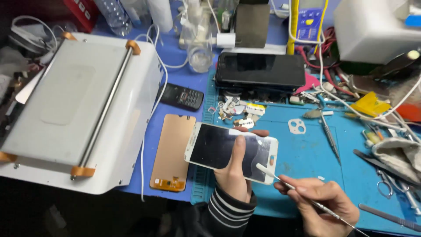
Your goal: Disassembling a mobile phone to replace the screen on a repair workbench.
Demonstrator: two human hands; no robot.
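The left hand (233, 175) holds a white phone (231, 151) from beneath, its fingers wrapped round the far edge and the thumb laid flat up the dark glass, so the grip is closed firmly on the phone. The phone sits tilted just above the near edge of the blue work mat (307, 153), screen up. The right hand (322, 202) pinches a thin metal tool (302, 195) between thumb and fingers, closed tight on its shaft; the tool's pale flat tip touches the phone's lower right corner. Just left of the phone a copper-coloured screen back (172, 151) lies flat on the table. Beyond it lies a small black keypad phone (181, 96), and a white heating machine (74, 109) stands at the left.
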